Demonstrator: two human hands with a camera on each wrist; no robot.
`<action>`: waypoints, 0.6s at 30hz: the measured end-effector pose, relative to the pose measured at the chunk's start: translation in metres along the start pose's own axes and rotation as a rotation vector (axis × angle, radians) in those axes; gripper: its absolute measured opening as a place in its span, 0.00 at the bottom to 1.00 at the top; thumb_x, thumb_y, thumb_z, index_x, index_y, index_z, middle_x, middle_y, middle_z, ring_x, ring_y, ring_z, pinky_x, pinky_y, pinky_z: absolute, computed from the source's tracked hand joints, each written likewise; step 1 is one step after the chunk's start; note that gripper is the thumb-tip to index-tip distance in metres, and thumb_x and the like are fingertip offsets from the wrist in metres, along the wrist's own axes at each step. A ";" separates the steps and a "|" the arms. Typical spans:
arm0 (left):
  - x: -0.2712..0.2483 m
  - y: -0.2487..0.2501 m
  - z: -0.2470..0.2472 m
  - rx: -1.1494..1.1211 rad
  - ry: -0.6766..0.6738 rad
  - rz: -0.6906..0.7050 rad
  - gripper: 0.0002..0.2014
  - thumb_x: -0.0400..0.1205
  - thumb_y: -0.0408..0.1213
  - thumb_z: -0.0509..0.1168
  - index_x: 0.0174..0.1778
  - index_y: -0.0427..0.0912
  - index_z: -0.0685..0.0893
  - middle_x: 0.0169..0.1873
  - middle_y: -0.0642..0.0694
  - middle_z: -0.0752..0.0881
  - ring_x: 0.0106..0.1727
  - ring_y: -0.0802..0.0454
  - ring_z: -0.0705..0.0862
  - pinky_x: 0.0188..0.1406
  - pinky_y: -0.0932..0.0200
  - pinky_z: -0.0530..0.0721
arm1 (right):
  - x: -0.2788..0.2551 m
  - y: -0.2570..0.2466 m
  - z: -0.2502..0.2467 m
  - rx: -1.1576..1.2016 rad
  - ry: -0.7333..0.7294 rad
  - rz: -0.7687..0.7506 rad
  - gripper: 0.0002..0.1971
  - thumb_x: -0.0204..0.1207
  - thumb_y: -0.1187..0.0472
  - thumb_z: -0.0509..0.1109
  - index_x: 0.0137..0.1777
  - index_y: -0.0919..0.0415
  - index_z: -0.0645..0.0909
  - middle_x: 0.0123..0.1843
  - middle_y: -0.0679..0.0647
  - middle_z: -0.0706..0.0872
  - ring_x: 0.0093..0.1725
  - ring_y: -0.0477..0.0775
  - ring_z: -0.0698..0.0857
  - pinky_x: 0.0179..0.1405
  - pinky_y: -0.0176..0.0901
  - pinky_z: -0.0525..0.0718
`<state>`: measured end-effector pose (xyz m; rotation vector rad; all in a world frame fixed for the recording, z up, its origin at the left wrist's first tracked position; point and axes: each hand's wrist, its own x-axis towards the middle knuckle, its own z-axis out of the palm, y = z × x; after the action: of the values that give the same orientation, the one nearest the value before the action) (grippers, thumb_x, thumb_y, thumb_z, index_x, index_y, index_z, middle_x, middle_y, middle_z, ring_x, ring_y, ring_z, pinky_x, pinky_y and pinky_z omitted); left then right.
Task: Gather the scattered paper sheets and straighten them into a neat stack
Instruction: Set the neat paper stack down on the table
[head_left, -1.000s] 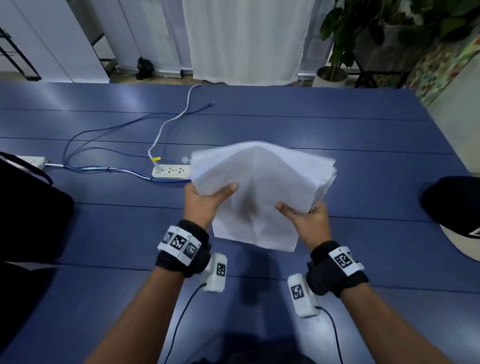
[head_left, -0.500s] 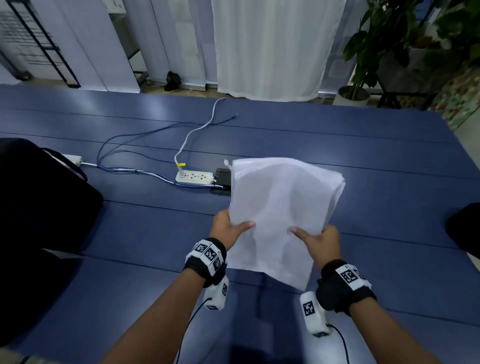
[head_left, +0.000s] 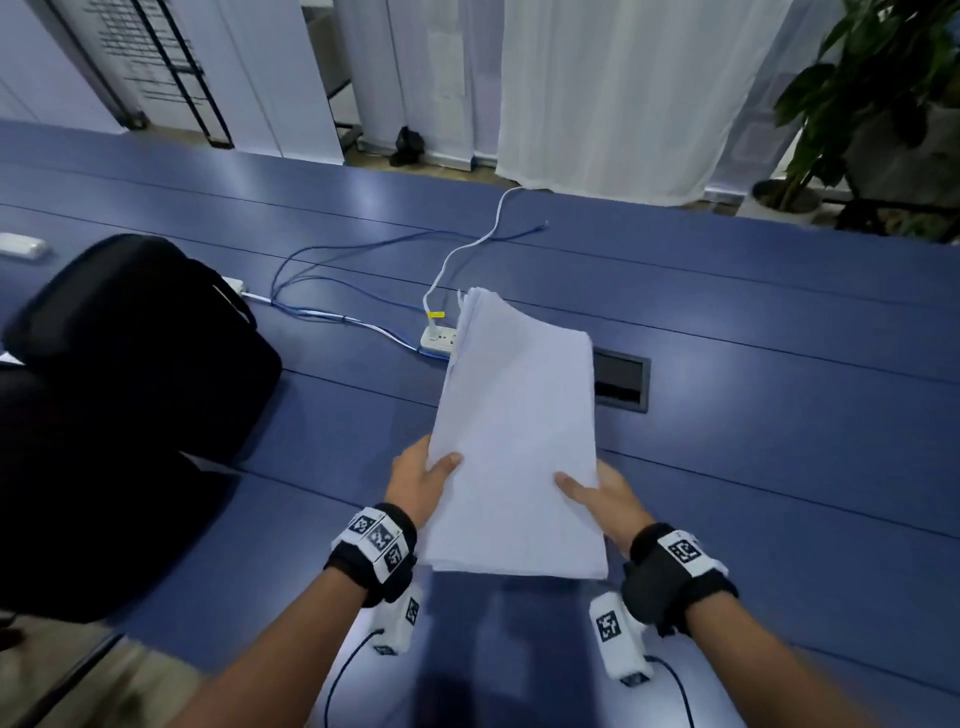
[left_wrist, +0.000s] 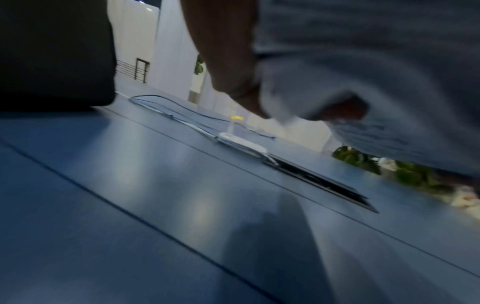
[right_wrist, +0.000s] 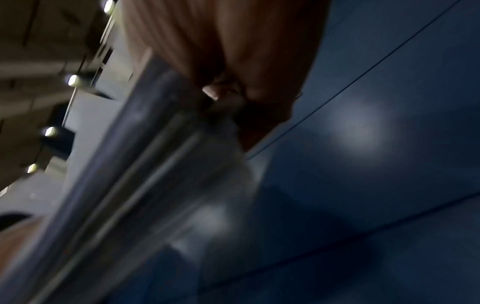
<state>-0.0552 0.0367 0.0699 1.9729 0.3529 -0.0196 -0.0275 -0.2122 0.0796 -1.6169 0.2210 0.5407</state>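
A thick stack of white paper sheets (head_left: 519, 436) is held above the blue table (head_left: 779, 415), long side pointing away from me. My left hand (head_left: 421, 480) grips its left edge, thumb on top. My right hand (head_left: 597, 491) grips the right edge the same way. The far left corner of the stack is slightly fanned. In the left wrist view the stack (left_wrist: 376, 72) fills the upper right above the table, blurred. The right wrist view is blurred; the stack's edge (right_wrist: 155, 164) runs diagonally under my fingers (right_wrist: 233, 61).
A white power strip (head_left: 440, 338) with blue and white cables lies just beyond the stack. A grey cable hatch (head_left: 621, 382) is set into the table to the right. A black bag (head_left: 135, 353) sits at the left. A potted plant (head_left: 872, 93) stands past the far edge.
The sheets have drawn together from a loose, bulging, skewed bundle into a narrower, squarer stack. Both hands keep their grip on its sides. My head view has shifted left.
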 end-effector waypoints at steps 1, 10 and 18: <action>0.006 -0.012 -0.009 0.042 0.000 -0.025 0.14 0.84 0.37 0.67 0.66 0.43 0.83 0.57 0.54 0.85 0.66 0.45 0.81 0.71 0.48 0.77 | 0.003 0.009 0.011 -0.026 -0.042 0.025 0.17 0.81 0.62 0.71 0.68 0.62 0.77 0.63 0.55 0.87 0.57 0.54 0.87 0.52 0.36 0.84; 0.052 -0.078 -0.065 0.076 -0.119 -0.230 0.14 0.81 0.40 0.71 0.61 0.39 0.85 0.56 0.44 0.90 0.59 0.44 0.87 0.65 0.45 0.83 | 0.048 0.042 0.091 -0.392 -0.055 0.147 0.20 0.81 0.53 0.69 0.69 0.59 0.70 0.70 0.55 0.81 0.69 0.57 0.80 0.71 0.49 0.77; 0.081 -0.106 -0.090 0.180 -0.144 -0.323 0.14 0.80 0.39 0.72 0.59 0.41 0.79 0.55 0.45 0.85 0.53 0.49 0.82 0.54 0.59 0.76 | 0.076 0.059 0.151 -0.573 -0.194 0.271 0.31 0.81 0.55 0.68 0.76 0.67 0.59 0.75 0.61 0.76 0.72 0.61 0.78 0.70 0.49 0.78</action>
<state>-0.0182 0.1766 -0.0007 2.0575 0.5882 -0.4105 -0.0200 -0.0596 -0.0136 -2.0841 0.1460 1.0331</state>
